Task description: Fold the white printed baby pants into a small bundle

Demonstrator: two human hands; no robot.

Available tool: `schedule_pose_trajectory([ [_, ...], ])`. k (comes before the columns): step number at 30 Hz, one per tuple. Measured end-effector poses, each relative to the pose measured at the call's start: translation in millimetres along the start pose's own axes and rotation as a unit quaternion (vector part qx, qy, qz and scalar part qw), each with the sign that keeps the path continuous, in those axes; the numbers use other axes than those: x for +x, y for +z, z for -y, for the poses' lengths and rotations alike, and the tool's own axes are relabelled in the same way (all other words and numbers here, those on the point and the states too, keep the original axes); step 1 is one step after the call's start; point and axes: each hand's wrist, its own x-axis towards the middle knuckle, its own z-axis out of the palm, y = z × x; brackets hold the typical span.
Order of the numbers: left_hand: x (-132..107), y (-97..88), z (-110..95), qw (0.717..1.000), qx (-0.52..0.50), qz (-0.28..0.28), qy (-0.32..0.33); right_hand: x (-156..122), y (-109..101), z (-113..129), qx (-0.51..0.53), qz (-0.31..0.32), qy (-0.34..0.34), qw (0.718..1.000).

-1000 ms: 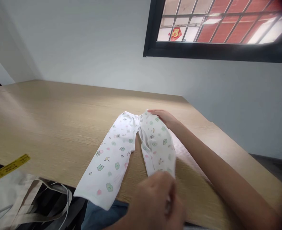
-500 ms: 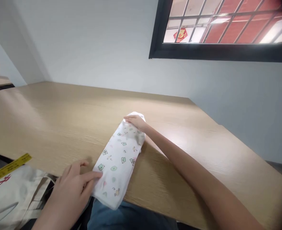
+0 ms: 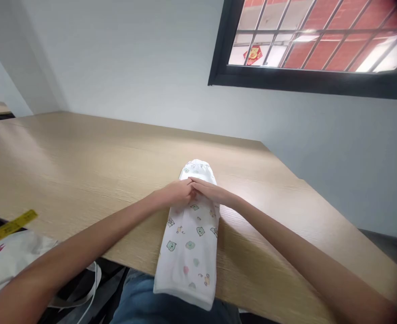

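Observation:
A small pair of white printed trousers (image 3: 189,243) lies folded lengthwise, leg on leg, on the wooden table (image 3: 83,171), with its cuffs hanging over the near edge. My left hand (image 3: 176,193) and my right hand (image 3: 210,191) rest flat on the cloth just below the waistband, fingertips meeting in the middle. Both hands lie with fingers stretched out, pressing the fabric and holding nothing.
A white cloth bag (image 3: 12,265) with straps sits low at the left, with a yellow measuring tape (image 3: 7,227) above it. A grey wall and a dark-framed window (image 3: 313,45) stand behind the table. The table's right edge runs diagonally.
The trousers went from spread open to folded leg over leg. My left hand moved from the cuff end up to the waist area, meeting my right hand there.

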Motion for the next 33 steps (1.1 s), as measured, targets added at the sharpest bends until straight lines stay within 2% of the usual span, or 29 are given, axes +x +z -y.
schedule_pose_trajectory([
  [1, 3, 4.1, 1, 1.000, 0.002, 0.000, 0.007, 2, 2, -3, -0.008, 0.009, -0.006, 1.000],
  [3, -9, 13.1, -7, 1.000, -0.001, 0.011, 0.027, 13, 4, -15, -0.057, 0.034, -0.016, 0.998],
  [7, -74, 34.6, -45, 0.991, -0.044, 0.057, 0.114, 46, 4, -41, -0.237, 0.009, -0.009, 0.972],
  [9, -109, 50.0, -59, 0.988, -0.044, 0.034, 0.143, 60, 6, -48, -0.261, -0.018, 0.001, 0.965],
  [11, -132, 65.8, -64, 0.985, -0.026, -0.023, 0.169, 69, 9, -49, -0.270, -0.032, 0.010, 0.962],
  [13, -142, 75.8, -61, 0.981, -0.001, -0.060, 0.186, 72, 11, -46, -0.282, -0.036, 0.013, 0.959],
  [15, -143, 75.5, -56, 0.977, 0.017, -0.073, 0.202, 67, 12, -42, -0.288, -0.031, 0.015, 0.957],
  [18, -138, 60.7, -51, 0.972, 0.029, -0.098, 0.213, 40, 11, -28, -0.287, 0.002, 0.003, 0.958],
  [20, -135, 49.4, -50, 0.970, 0.021, -0.129, 0.205, 6, 10, -11, -0.283, 0.044, -0.050, 0.957],
  [22, -134, 41.9, -51, 0.967, -0.004, -0.155, 0.203, -35, 12, 13, -0.278, 0.085, -0.135, 0.947],
  [23, -133, 39.9, -52, 0.965, -0.019, -0.165, 0.204, -56, 13, 25, -0.270, 0.096, -0.149, 0.946],
  [25, -131, 39.2, -53, 0.962, -0.051, -0.176, 0.203, -95, 21, 49, -0.257, 0.086, -0.110, 0.956],
  [27, -128, 41.9, -51, 0.961, -0.076, -0.182, 0.193, -122, 32, 66, -0.250, 0.076, -0.122, 0.957],
  [30, -122, 45.9, -46, 0.967, -0.081, -0.172, 0.171, -140, 47, 75, -0.281, 0.025, -0.146, 0.948],
  [33, -116, 39.4, -44, 0.978, -0.084, -0.128, 0.140, -141, 48, 76, -0.307, 0.001, -0.139, 0.941],
])
